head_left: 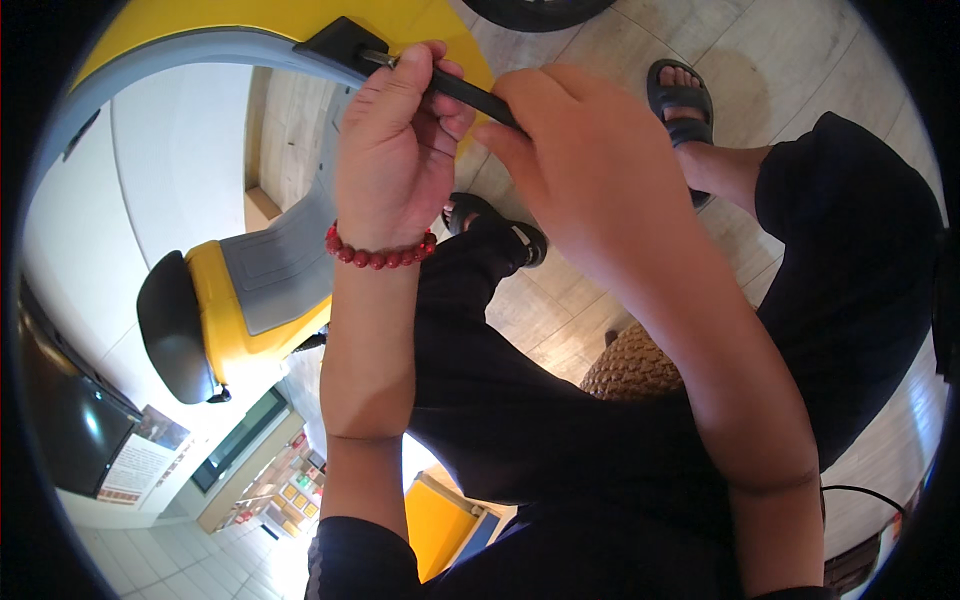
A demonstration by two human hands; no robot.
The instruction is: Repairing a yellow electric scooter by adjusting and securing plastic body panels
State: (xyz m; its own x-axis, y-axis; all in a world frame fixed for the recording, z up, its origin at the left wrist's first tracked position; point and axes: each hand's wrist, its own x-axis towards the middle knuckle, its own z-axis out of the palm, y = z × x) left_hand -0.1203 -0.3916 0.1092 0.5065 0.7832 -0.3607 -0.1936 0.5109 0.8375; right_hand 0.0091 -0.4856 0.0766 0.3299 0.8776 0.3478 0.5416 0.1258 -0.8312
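Observation:
My left hand (405, 140), with a red bead bracelet (378, 256) at its wrist, pinches a black-handled screwdriver (478, 100) near its metal shaft (377, 57). The fingers of my right hand (580, 150) wrap round the back end of the handle and hide it. The shaft points left into a black plastic bracket (335, 43) on a yellow scooter body (215, 17). Exactly how the tip sits in the bracket I cannot tell.
The scooter's grey footboard (275, 260) and a black end piece (175, 325) lie to the left. A tyre (540, 12) shows at the top. My sandalled feet (682, 100) rest on the tiled floor (790, 70). Beneath me is a woven seat (630, 368).

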